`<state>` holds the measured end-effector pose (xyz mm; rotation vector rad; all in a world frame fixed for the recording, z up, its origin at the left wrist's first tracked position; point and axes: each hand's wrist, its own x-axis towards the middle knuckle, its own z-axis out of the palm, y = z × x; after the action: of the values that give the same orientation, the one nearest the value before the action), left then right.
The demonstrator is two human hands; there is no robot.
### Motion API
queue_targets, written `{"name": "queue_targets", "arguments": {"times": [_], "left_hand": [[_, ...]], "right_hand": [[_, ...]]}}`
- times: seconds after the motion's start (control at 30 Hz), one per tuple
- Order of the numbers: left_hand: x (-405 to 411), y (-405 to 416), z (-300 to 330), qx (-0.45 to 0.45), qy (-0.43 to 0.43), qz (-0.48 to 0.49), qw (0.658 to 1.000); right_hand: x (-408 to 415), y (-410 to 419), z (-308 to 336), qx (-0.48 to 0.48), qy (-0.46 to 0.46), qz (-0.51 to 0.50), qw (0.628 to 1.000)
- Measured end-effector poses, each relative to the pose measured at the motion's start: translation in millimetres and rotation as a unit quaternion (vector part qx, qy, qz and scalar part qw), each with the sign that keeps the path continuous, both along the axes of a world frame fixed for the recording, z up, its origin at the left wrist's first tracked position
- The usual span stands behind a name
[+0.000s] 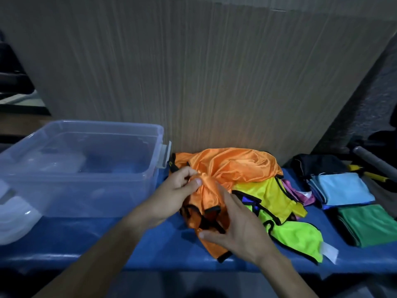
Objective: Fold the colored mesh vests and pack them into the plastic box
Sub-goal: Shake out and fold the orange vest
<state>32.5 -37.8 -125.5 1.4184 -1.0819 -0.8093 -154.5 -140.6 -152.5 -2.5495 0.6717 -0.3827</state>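
Observation:
An orange mesh vest (232, 164) with black trim lies bunched on top of a heap of vests on the blue table (107, 239). My left hand (176, 194) pinches a gathered fold of the orange vest near its left side. My right hand (234, 229) grips the lower part of the same vest by its black-edged straps. Under it lie a yellow vest (270, 196), a neon green vest (298, 239) with a white tag, and a pink one (300, 194). The clear plastic box (86, 173) stands open to the left, touching the heap.
Folded light blue cloths (341, 188) and green cloths (369, 224) are stacked at the right, with dark fabric (318, 164) behind. A yellow-handled tool (369, 175) lies far right. A corrugated cardboard wall (204, 72) rises right behind the table. The box's clear lid (12, 218) sits at the left edge.

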Motion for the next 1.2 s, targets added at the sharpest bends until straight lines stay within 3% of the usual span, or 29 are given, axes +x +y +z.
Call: {"name": "queue_targets", "arguments": {"times": [0.1,0.17,0.23,0.37,0.53,0.7,0.8,0.87,0.93,1.0,1.07,1.13,1.2], "left_hand": [[-13.0,-1.9,11.2,-0.026,0.123,0.014,0.992],[-17.4,-1.6,16.3,-0.037,0.188,0.015,0.981],[-15.5,-1.2,18.5,-0.049,0.220,0.015,0.974],[-10.8,2.2,19.6,-0.045,0.076,0.011,0.996],[-8.4,-3.0,7.3,-0.019,-0.165,0.093,0.982],[-3.5,-3.5,-0.2,-0.018,-0.296,0.146,0.944],[-10.2,6.7,9.0,-0.035,-0.261,0.048,0.964],[-17.7,15.6,16.3,0.067,-0.213,-0.106,0.969],[-29.2,19.7,10.3,0.204,-0.270,-0.220,0.915],[-45.3,16.3,-8.1,0.231,-0.360,-0.216,0.877],[-65.3,8.5,-22.0,0.169,-0.326,-0.150,0.918],[-80.6,0.9,-25.9,0.081,-0.197,-0.052,0.976],[-84.8,-3.3,-20.7,0.012,-0.109,0.000,0.994]], "right_hand": [[9.6,5.9,-4.3,0.062,-0.165,-0.005,0.984],[8.7,6.6,10.3,0.218,-0.220,-0.033,0.950],[1.2,4.8,31.4,0.364,-0.276,-0.053,0.888],[-25.0,-13.7,66.8,0.418,-0.387,-0.098,0.816],[-40.8,-30.7,73.3,0.419,-0.344,-0.147,0.827],[-37.6,-42.3,69.3,0.455,-0.328,-0.217,0.799],[-38.2,-45.9,70.1,0.463,-0.309,-0.230,0.798],[-37.6,-43.1,72.1,0.470,-0.293,-0.216,0.804],[-36.8,-41.2,73.7,0.477,-0.278,-0.196,0.810],[-35.7,-38.1,76.7,0.481,-0.264,-0.174,0.818],[-36.2,-32.4,80.5,0.486,-0.246,-0.145,0.826],[-41.4,-29.1,85.7,0.496,-0.249,-0.128,0.822],[-52.2,-33.5,93.9,0.508,-0.284,-0.130,0.803]]}}
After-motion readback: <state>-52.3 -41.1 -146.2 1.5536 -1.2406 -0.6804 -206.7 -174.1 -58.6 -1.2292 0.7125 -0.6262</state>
